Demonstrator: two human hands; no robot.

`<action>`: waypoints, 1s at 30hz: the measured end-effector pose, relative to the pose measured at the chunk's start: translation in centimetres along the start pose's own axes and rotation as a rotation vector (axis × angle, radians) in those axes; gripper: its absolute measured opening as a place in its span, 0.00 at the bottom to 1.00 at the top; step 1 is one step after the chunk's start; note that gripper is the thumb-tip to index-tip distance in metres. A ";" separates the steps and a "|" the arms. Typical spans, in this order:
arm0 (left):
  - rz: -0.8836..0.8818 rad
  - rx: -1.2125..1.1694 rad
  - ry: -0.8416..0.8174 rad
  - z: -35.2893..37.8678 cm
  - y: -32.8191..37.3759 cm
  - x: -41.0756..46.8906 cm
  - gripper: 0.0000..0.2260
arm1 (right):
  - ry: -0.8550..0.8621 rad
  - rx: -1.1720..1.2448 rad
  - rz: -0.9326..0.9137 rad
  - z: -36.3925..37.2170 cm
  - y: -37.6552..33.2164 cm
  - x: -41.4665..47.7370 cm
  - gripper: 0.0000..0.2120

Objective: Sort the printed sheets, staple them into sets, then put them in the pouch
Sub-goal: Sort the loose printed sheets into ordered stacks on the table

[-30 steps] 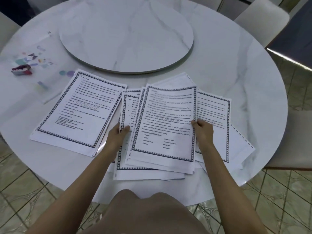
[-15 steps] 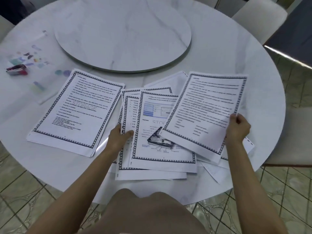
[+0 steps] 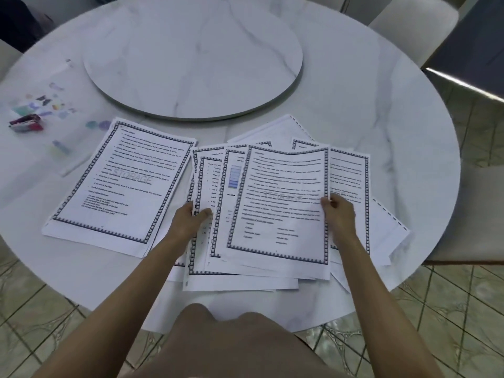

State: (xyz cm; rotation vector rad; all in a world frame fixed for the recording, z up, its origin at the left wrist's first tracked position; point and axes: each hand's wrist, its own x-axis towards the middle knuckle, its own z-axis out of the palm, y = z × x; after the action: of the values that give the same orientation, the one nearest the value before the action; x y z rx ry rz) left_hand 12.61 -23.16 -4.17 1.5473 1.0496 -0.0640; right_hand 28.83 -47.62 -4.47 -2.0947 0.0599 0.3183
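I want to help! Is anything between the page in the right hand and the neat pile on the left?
Yes: the left hand grips the edge of the loose stack, right between the sheet in the right hand and the neat pile.

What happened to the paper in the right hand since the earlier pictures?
The right hand swung its sheet out to the right half a second ago, then brought it back left over the middle pile, still pinching its right edge. Nothing was let go. The left hand stays gripping the pile's left edge; the left stack and the stapler have not moved.
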 end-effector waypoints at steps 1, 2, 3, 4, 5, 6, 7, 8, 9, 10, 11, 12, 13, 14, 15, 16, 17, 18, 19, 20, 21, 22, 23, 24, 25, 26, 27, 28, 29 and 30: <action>-0.004 0.004 -0.001 0.2 0.2 0.0 0.29 | -0.026 -0.011 -0.014 0.5 -0.2 -0.3 0.05; -0.004 0.010 0.002 0.4 0.2 0.0 0.29 | -0.050 -0.011 -0.024 0.9 -0.4 -0.5 0.05; -0.004 0.013 0.006 0.5 0.2 0.1 0.29 | -0.073 -0.006 -0.030 1.2 -0.6 -0.6 0.05; 0.002 0.018 0.007 0.7 0.3 -0.1 0.28 | -0.093 -0.002 -0.037 1.6 -0.7 -0.7 0.05; 0.000 0.023 0.003 0.7 0.3 0.0 0.29 | -0.114 -0.003 -0.040 1.9 -0.8 -0.8 0.05; 0.002 0.025 -0.004 0.8 0.4 -0.1 0.29 | -0.136 -0.004 -0.041 2.2 -0.8 -0.9 0.05; -0.003 0.026 -0.006 0.8 0.5 -0.1 0.30 | -0.157 -0.001 -0.039 2.5 -0.8 -1.1 0.05; -0.005 0.024 -0.008 0.8 0.6 -0.2 0.30 | -0.175 0.007 -0.037 2.8 -0.8 -1.2 0.06; -0.009 0.017 -0.008 0.9 0.6 -0.2 0.31 | -0.187 0.016 -0.036 3.0 -0.9 -1.3 0.07; -0.005 0.012 -0.004 0.9 0.6 -0.2 0.31 | -0.193 0.023 -0.041 3.1 -1.0 -1.3 0.08; 0.000 0.014 -0.001 0.9 0.7 -0.3 0.31 | -0.196 0.025 -0.049 3.2 -1.1 -1.4 0.08; 0.006 0.021 0.004 1.0 0.8 -0.5 0.30 | -0.196 0.021 -0.057 3.2 -1.2 -1.4 0.09; 0.013 0.027 0.004 1.0 0.9 -0.5 0.30 | -0.191 0.009 -0.067 3.2 -1.2 -1.3 0.08; 0.023 0.032 0.001 1.1 0.9 -0.6 0.29 | -0.182 -0.003 -0.081 3.2 -1.1 -1.2 0.08; 0.035 0.047 0.009 1.1 1.0 -0.7 0.27 | -0.168 -0.015 -0.092 3.1 -1.0 -1.1 0.07; 0.048 0.061 0.019 1.2 1.1 -0.9 0.26 | -0.156 -0.022 -0.100 3.1 -1.0 -1.1 0.06; 0.057 0.070 0.025 1.3 1.2 -1.1 0.25 | -0.146 -0.026 -0.104 3.1 -0.9 -1.1 0.06; 0.060 0.067 0.025 1.3 1.1 -1.1 0.25 | -0.141 -0.027 -0.108 3.0 -0.9 -1.1 0.06; 0.062 0.060 0.026 1.4 1.1 -1.1 0.25 | -0.144 -0.025 -0.110 2.9 -0.9 -1.1 0.06; 0.061 0.057 0.026 1.4 1.1 -1.1 0.24 | -0.152 -0.018 -0.109 2.8 -1.0 -1.2 0.06; 0.059 0.050 0.023 1.5 1.0 -1.1 0.24 | -0.164 -0.007 -0.104 2.7 -1.1 -1.2 0.06; 0.055 0.038 0.014 1.5 0.9 -1.0 0.24 | -0.179 0.005 -0.098 2.5 -1.2 -1.1 0.06; 0.050 0.023 0.010 1.4 0.8 -0.9 0.26 | -0.195 0.010 -0.094 2.5 -1.3 -1.1 0.05; 0.042 0.012 0.010 1.4 0.9 -0.9 0.27 | -0.211 0.007 -0.094 2.5 -1.4 -1.1 0.04; 0.033 0.008 0.012 1.4 0.8 -0.9 0.28 | -0.223 0.002 -0.095 2.6 -1.5 -1.2 0.03; 0.030 0.004 0.015 1.3 0.7 -0.8 0.29 | -0.230 -0.001 -0.097 2.8 -1.5 -1.3 0.04; 0.034 0.001 0.018 1.2 0.7 -0.8 0.30 | -0.235 0.001 -0.096 3.1 -1.4 -1.5 0.05; 0.044 0.001 0.023 1.1 0.6 -0.8 0.30 | -0.242 0.002 -0.094 3.4 -1.4 -1.7 0.06; 0.060 0.004 0.023 1.0 0.5 -0.8 0.30 | -0.252 0.002 -0.095 3.7 -1.4 -2.0 0.06; 0.073 0.008 0.014 0.9 0.5 -0.8 0.31 | -0.261 -0.002 -0.097 3.9 -1.4 -2.1 0.06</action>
State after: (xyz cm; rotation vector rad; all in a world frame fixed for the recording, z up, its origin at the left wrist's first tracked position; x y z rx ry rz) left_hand 12.89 -24.29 -3.57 1.5935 1.0039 -0.0074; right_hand 26.24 -43.75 -4.73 -2.0336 -0.1966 0.5291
